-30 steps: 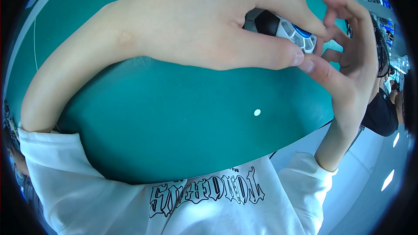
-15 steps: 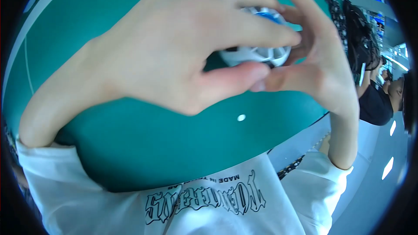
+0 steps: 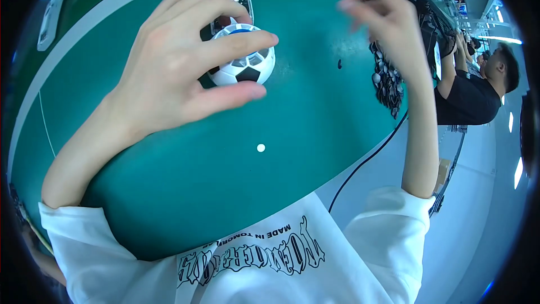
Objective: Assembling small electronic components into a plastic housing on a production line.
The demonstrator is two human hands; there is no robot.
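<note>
Upper middle of the frame, your left hand (image 3: 180, 73) has its grip clamped on the ball (image 3: 243, 57), just over the green counter (image 3: 169, 191). At upper right your right hand (image 3: 388, 22) hangs apart, fingers open, empty. You look mid-check; next, bring it back gently.

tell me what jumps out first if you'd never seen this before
The left hand fills the upper middle, its fingers curled around a small ball-shaped toy patterned black and white like a football, with a blue top. The right hand is lifted at upper right, open and holding nothing. Beneath them spreads a green table with a tiny white dot near its middle, and a person in black works at far right.
</note>
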